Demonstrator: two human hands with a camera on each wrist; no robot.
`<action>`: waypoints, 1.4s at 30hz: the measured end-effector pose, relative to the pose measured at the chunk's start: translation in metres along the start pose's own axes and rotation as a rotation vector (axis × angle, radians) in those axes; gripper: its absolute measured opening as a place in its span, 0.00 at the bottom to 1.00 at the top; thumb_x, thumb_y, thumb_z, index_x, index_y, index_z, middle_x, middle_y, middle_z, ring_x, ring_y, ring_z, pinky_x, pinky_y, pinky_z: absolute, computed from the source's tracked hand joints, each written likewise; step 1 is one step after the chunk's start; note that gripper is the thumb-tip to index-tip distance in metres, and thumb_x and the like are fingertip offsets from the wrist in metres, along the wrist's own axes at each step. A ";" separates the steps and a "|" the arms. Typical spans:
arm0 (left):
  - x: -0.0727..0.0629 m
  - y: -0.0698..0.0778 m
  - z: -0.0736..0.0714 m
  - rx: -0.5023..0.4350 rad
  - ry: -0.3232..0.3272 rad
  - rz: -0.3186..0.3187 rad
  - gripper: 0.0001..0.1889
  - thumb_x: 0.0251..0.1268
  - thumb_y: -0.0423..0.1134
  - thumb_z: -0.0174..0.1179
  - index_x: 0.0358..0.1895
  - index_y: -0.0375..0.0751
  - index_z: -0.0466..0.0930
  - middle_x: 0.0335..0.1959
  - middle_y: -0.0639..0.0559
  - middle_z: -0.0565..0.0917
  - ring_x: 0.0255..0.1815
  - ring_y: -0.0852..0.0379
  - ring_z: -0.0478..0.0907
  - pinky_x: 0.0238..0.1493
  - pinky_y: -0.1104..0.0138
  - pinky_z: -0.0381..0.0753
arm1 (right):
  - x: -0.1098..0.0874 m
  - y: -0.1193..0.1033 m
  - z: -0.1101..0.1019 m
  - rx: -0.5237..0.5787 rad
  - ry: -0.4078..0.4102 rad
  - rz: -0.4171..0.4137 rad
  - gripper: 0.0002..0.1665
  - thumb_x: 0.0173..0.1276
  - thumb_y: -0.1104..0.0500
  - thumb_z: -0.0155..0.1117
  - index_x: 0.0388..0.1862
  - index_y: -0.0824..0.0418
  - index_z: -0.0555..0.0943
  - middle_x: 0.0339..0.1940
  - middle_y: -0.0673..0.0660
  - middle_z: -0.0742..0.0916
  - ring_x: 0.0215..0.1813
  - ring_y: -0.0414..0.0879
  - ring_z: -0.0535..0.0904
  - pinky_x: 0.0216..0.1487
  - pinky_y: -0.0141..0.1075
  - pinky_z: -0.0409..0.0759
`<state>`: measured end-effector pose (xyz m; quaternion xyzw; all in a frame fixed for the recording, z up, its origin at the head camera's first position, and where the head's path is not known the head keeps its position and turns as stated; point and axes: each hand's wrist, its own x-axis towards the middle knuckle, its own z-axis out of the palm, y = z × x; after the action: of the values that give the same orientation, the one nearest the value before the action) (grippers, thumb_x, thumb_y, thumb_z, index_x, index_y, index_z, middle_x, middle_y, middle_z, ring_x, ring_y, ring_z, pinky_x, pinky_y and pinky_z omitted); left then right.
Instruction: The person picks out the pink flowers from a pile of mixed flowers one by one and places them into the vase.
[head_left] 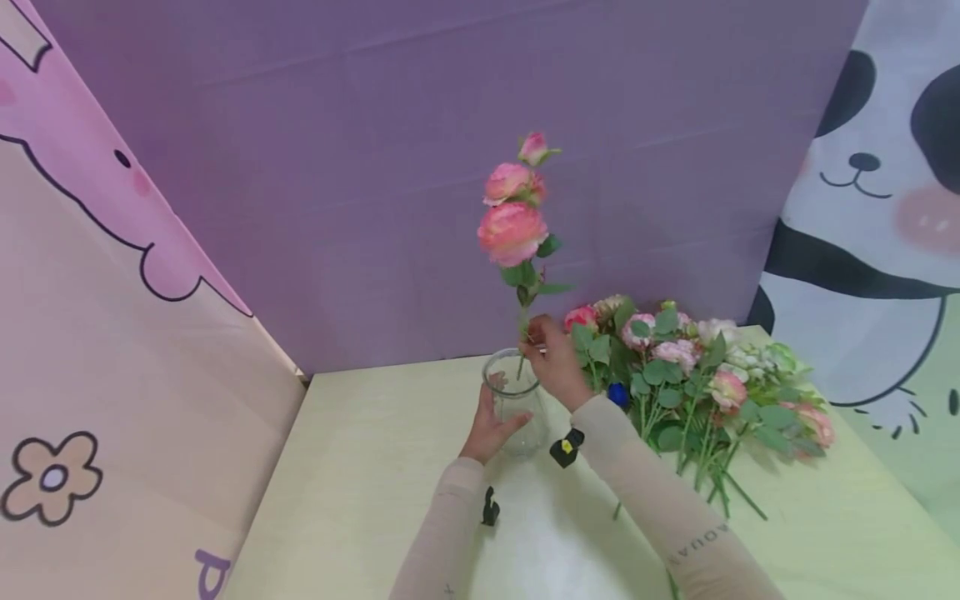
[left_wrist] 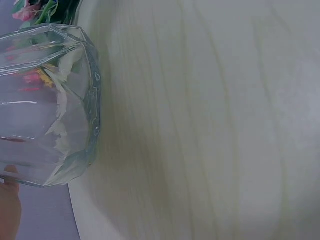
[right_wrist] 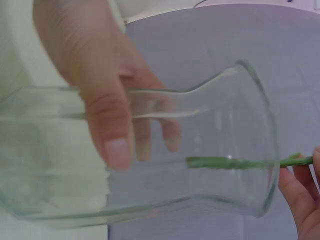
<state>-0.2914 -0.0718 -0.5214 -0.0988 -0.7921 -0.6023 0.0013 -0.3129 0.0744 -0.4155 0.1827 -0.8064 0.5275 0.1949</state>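
Observation:
A clear glass vase [head_left: 517, 417] stands upright on the table, with a flared round mouth and faceted lower walls. My left hand [head_left: 491, 425] grips its side, thumb in front and fingers curled behind the glass, as the right wrist view also shows. Above the mouth my right hand [head_left: 553, 358] pinches the stem of an artificial pink rose spray [head_left: 513, 233], which has two large blooms and a bud on top. In the right wrist view the cut end of the green stem [right_wrist: 215, 163] reaches inside the vase neck, clear of the walls.
A pile of artificial flowers [head_left: 678, 354] in pink, white and green lies right of the vase, stems toward the front. A purple cloth [head_left: 360, 208] hangs behind the table [head_left: 360, 467]. Printed cloths stand at left and right, one with a panda [head_left: 862, 275].

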 end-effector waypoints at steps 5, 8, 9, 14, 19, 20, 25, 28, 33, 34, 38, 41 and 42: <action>0.011 -0.024 0.004 -0.001 0.022 0.007 0.47 0.52 0.46 0.70 0.72 0.51 0.49 0.73 0.45 0.58 0.73 0.45 0.52 0.71 0.44 0.50 | -0.001 -0.004 0.003 -0.140 -0.130 -0.059 0.10 0.64 0.70 0.60 0.44 0.68 0.73 0.37 0.63 0.82 0.43 0.56 0.79 0.43 0.47 0.82; 0.011 -0.023 0.004 0.001 0.012 -0.009 0.46 0.53 0.46 0.69 0.72 0.52 0.48 0.73 0.47 0.57 0.74 0.45 0.51 0.71 0.44 0.51 | -0.001 -0.006 0.004 -0.172 -0.246 -0.051 0.10 0.65 0.69 0.58 0.45 0.67 0.72 0.39 0.62 0.82 0.44 0.55 0.79 0.44 0.47 0.81; 0.010 -0.021 0.003 -0.003 0.008 -0.009 0.47 0.53 0.45 0.69 0.72 0.52 0.48 0.73 0.46 0.56 0.74 0.45 0.51 0.71 0.44 0.51 | 0.000 -0.006 0.004 -0.181 -0.279 -0.049 0.10 0.65 0.69 0.58 0.44 0.66 0.72 0.39 0.61 0.82 0.44 0.54 0.79 0.44 0.46 0.81; -0.001 0.001 -0.001 -0.016 -0.015 0.011 0.45 0.54 0.40 0.68 0.72 0.45 0.48 0.73 0.39 0.55 0.73 0.39 0.51 0.69 0.40 0.52 | 0.000 -0.005 0.007 -0.207 -0.359 -0.068 0.09 0.64 0.71 0.59 0.41 0.65 0.71 0.35 0.59 0.82 0.40 0.51 0.79 0.40 0.41 0.81; -0.008 0.015 -0.004 -0.017 -0.028 0.004 0.43 0.56 0.39 0.66 0.71 0.43 0.49 0.73 0.37 0.55 0.73 0.39 0.52 0.69 0.42 0.52 | 0.001 -0.005 0.010 -0.230 -0.384 -0.033 0.09 0.63 0.72 0.59 0.40 0.65 0.71 0.36 0.60 0.82 0.41 0.52 0.80 0.41 0.40 0.82; -0.009 0.016 -0.004 -0.019 -0.028 0.001 0.42 0.56 0.39 0.66 0.71 0.43 0.49 0.73 0.37 0.55 0.73 0.40 0.52 0.70 0.42 0.52 | 0.001 -0.005 0.011 -0.231 -0.389 -0.020 0.09 0.64 0.72 0.58 0.40 0.65 0.71 0.36 0.60 0.82 0.41 0.53 0.80 0.41 0.40 0.82; -0.009 0.017 -0.005 -0.023 -0.033 -0.018 0.43 0.57 0.41 0.66 0.72 0.46 0.49 0.74 0.39 0.53 0.73 0.40 0.50 0.70 0.42 0.51 | 0.003 -0.009 0.013 -0.257 -0.407 0.024 0.09 0.62 0.74 0.58 0.39 0.66 0.71 0.34 0.61 0.82 0.39 0.53 0.80 0.37 0.38 0.82; -0.009 0.019 -0.006 -0.020 -0.037 -0.026 0.44 0.57 0.42 0.66 0.72 0.45 0.47 0.74 0.39 0.51 0.74 0.40 0.48 0.70 0.42 0.50 | 0.005 -0.011 0.015 -0.292 -0.415 0.021 0.10 0.59 0.76 0.58 0.36 0.66 0.70 0.30 0.59 0.80 0.35 0.50 0.78 0.33 0.37 0.80; -0.010 0.023 -0.007 -0.011 -0.046 -0.070 0.47 0.57 0.43 0.65 0.74 0.42 0.42 0.75 0.38 0.47 0.74 0.40 0.45 0.71 0.44 0.48 | 0.006 -0.012 0.018 -0.344 -0.436 0.034 0.11 0.59 0.75 0.58 0.34 0.64 0.70 0.27 0.56 0.78 0.30 0.47 0.73 0.30 0.36 0.75; -0.010 0.023 -0.007 -0.013 -0.046 -0.072 0.47 0.57 0.43 0.65 0.74 0.41 0.42 0.75 0.38 0.47 0.74 0.40 0.45 0.71 0.43 0.48 | 0.006 -0.012 0.018 -0.353 -0.440 0.038 0.11 0.59 0.75 0.58 0.34 0.64 0.70 0.27 0.56 0.79 0.31 0.47 0.73 0.31 0.36 0.76; -0.002 0.006 -0.005 -0.037 -0.044 -0.041 0.46 0.57 0.41 0.66 0.73 0.44 0.45 0.75 0.41 0.49 0.74 0.41 0.46 0.71 0.42 0.48 | 0.007 -0.013 0.021 -0.389 -0.461 0.070 0.09 0.59 0.72 0.62 0.33 0.63 0.71 0.28 0.55 0.80 0.32 0.47 0.75 0.33 0.37 0.77; 0.004 -0.010 -0.002 -0.054 -0.038 -0.016 0.46 0.56 0.42 0.67 0.73 0.48 0.46 0.75 0.43 0.50 0.75 0.43 0.47 0.71 0.42 0.48 | 0.007 -0.012 0.023 -0.420 -0.476 0.081 0.08 0.60 0.69 0.64 0.33 0.63 0.73 0.28 0.54 0.81 0.32 0.47 0.76 0.34 0.37 0.78; 0.006 -0.015 -0.001 -0.055 -0.034 -0.015 0.46 0.55 0.43 0.67 0.73 0.50 0.46 0.75 0.44 0.50 0.75 0.43 0.46 0.71 0.43 0.47 | 0.007 -0.012 0.024 -0.427 -0.481 0.083 0.07 0.60 0.68 0.65 0.33 0.63 0.74 0.28 0.54 0.81 0.32 0.47 0.76 0.34 0.37 0.78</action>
<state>-0.2998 -0.0757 -0.5344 -0.1033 -0.7758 -0.6221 -0.0193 -0.3162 0.0476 -0.4112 0.2240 -0.9286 0.2956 0.0109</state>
